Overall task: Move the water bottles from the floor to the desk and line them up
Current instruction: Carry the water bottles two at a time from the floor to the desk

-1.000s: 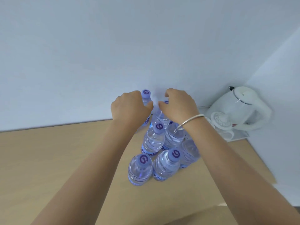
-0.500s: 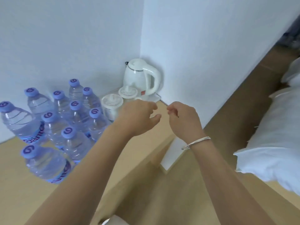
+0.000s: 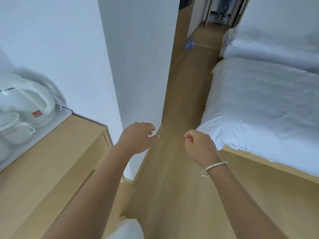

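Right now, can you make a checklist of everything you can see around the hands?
Surface: wooden desk at left, with bare top near its edge.
Job's things: a blue pack, probably water bottles, lies far off on the floor; too blurred to be sure.
Clutter: white kettle and white lidded cup on a tray at the desk's back.
Hands: left hand and right hand both empty, fingers loosely curled, over the floor.
Cables: nothing seen.
Surroundings: white wall, bed with white bedding at right, silver bracelet on the right wrist.
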